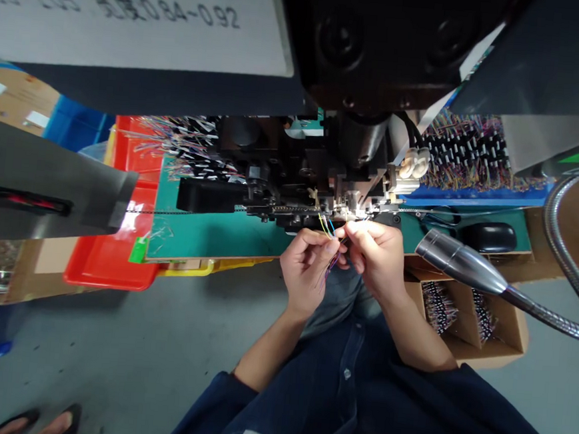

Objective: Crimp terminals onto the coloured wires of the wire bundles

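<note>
My left hand [308,268] pinches a small bundle of thin coloured wires [325,225], with yellow and blue ends fanning upward and purple ones hanging below the fingers. Close against it on the right, my right hand [377,254] has its thumb and forefinger pressed together at the lit front of the machine [353,205]. What those fingertips hold is too small to tell. Both hands are just in front of the machine's metal parts, where a perforated strip [294,211] runs in from the left.
A green mat [218,233] lies under the machine. Red trays [110,263] are at left. A lamp [461,260] on a flexible neck, a black mouse [488,237] and a cardboard box [502,351] of wire bundles are at right. More bundles lie behind. A person's feet [55,426] show lower left.
</note>
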`<state>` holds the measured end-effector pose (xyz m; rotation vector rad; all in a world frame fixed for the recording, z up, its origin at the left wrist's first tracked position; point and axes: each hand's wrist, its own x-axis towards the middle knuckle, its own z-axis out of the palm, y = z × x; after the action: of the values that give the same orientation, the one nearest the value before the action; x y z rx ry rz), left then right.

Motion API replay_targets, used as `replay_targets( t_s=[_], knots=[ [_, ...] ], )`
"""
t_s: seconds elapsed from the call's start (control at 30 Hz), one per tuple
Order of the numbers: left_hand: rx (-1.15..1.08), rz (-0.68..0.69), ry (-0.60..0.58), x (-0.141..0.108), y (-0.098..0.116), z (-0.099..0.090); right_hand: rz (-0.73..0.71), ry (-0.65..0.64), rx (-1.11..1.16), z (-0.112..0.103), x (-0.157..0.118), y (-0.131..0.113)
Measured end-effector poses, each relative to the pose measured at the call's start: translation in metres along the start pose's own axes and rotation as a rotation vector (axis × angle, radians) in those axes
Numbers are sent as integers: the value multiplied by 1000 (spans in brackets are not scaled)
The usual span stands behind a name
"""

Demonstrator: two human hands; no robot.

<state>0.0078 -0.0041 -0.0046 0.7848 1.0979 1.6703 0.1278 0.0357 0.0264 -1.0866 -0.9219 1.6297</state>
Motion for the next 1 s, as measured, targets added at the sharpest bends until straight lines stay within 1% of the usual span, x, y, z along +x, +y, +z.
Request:
replay_targets(
  t_s=[0.23,0.47,0.53,0.67,0.73,0.83,1.0],
  knots=[
    [-3,16,35,2,0,0,6,30,21,5,0,-3],
    [-18,35,23,3,-2,-1,-42,9,35,4,1,-3],
    [-21,31,8,2,-2,-1,-76,-13,7,3,0,-6],
    [-66,19,-62,0,-4,-2,-114,-55,-83,0,-2,-13],
    [-69,16,-76,0,-5,-4,-109,-38,-120,-1,-2,-14],
    [-50,15,-64,1,-7,-6,-113,-3,-142,-1,-1,-14],
    [-53,24,-78,2,-9,-9,-141,-8,-126,2,-2,-14]
  ],
)
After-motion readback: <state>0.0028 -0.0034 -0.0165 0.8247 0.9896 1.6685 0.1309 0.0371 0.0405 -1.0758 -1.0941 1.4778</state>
